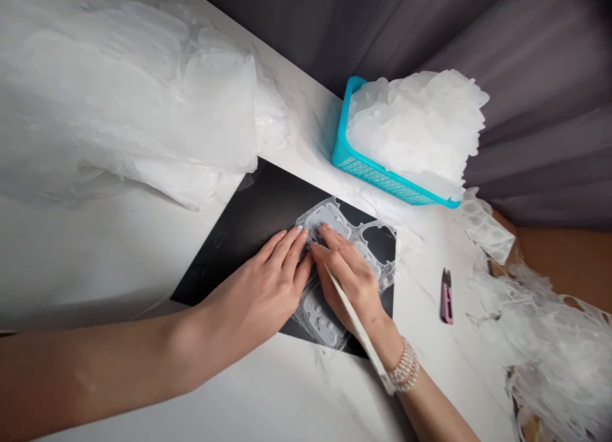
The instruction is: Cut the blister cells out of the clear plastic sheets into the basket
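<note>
A translucent silicone sheet [335, 222] with moulded keypad shapes and cut-out holes lies on a black mat [248, 225]. My left hand [268, 282] rests flat on the sheet, fingers stretched out and close together. My right hand [349, 276] presses down beside it, fingertips touching the sheet, and pinches a thin white stick-like tool [356, 327] that runs back along the wrist. A beaded bracelet [405, 367] sits on my right wrist.
A turquoise basket [377, 171] heaped with white silicone pieces stands behind the mat. A big pile of clear plastic sheeting [124, 97] fills the left. Small pink snips [446, 296] lie to the right, near scrap trimmings [549, 340] and the table edge.
</note>
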### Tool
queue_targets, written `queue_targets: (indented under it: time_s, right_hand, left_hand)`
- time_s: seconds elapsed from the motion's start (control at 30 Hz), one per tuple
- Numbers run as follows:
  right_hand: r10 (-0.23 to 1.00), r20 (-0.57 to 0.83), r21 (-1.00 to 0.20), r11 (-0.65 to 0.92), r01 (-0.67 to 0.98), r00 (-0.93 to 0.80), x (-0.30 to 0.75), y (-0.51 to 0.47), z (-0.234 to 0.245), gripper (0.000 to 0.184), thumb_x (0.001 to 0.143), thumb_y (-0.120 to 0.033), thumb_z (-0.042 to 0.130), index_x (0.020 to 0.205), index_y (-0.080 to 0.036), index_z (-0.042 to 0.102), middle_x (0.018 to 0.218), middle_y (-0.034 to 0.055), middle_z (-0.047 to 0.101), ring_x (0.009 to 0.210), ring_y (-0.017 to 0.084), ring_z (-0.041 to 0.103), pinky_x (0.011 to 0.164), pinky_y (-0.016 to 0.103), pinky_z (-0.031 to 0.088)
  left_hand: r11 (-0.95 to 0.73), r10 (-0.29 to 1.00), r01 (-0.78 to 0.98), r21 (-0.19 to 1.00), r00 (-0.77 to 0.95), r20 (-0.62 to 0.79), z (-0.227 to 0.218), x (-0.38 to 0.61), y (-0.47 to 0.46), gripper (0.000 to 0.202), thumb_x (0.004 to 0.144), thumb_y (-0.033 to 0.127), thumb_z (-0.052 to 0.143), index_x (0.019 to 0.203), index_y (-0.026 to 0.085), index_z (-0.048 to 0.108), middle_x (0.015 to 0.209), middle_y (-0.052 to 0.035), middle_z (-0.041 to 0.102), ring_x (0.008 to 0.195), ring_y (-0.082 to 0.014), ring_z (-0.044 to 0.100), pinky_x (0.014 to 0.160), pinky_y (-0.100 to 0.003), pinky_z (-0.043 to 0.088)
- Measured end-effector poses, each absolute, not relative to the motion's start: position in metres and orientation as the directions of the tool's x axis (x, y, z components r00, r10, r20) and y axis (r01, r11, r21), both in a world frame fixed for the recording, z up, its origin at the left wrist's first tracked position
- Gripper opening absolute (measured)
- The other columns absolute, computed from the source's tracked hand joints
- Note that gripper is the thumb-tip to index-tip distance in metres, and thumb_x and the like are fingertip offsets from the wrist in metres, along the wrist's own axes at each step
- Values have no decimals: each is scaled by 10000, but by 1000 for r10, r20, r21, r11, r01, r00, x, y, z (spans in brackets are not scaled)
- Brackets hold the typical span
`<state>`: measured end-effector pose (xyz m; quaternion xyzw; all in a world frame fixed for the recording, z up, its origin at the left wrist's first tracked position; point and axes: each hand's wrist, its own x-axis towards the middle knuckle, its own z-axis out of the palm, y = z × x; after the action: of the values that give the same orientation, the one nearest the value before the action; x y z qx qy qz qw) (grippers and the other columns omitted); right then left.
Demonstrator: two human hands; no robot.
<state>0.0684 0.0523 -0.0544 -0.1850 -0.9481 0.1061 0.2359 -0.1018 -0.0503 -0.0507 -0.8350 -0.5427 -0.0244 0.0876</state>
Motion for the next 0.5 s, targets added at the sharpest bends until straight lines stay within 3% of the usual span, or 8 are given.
queue_targets:
  time_s: [0.23, 0.37, 0.5]
  right_hand:
    - [355, 313, -137, 935, 328, -881, 60, 51, -39, 199, 937, -48, 491, 1063, -39, 645, 1244, 247, 655, 1208, 326, 615, 1016, 453, 528]
    - [322, 296, -42, 945, 325, -899, 55, 51, -32, 251, 968, -76, 437, 1078, -42, 660, 1212, 231, 677, 1159, 322, 648, 941, 439, 571]
    - [312, 331, -72, 949, 306, -891, 55, 50, -40, 275, 966, -78, 431, 1126, -45, 653, 1194, 240, 683, 1140, 315, 661, 924, 433, 581]
  left_hand:
    - [-393, 903, 914, -100, 404, 147, -53, -102, -53, 584, 858, 245, 552, 1365, -40, 501, 1448, -323, 436, 1398, -409, 361, 1176, -506, 282]
    - [-375, 912, 925, -63, 380, 151, -53, -101, -52, 557, 941, 311, 475, 1381, -29, 490, 1437, -307, 461, 1393, -401, 375, 1175, -504, 279]
    - [-329, 935, 943, -48, 332, 121, -51, -98, -52, 603, 974, 400, 420, 1398, -26, 473, 1460, -303, 431, 1408, -399, 347, 1170, -495, 286]
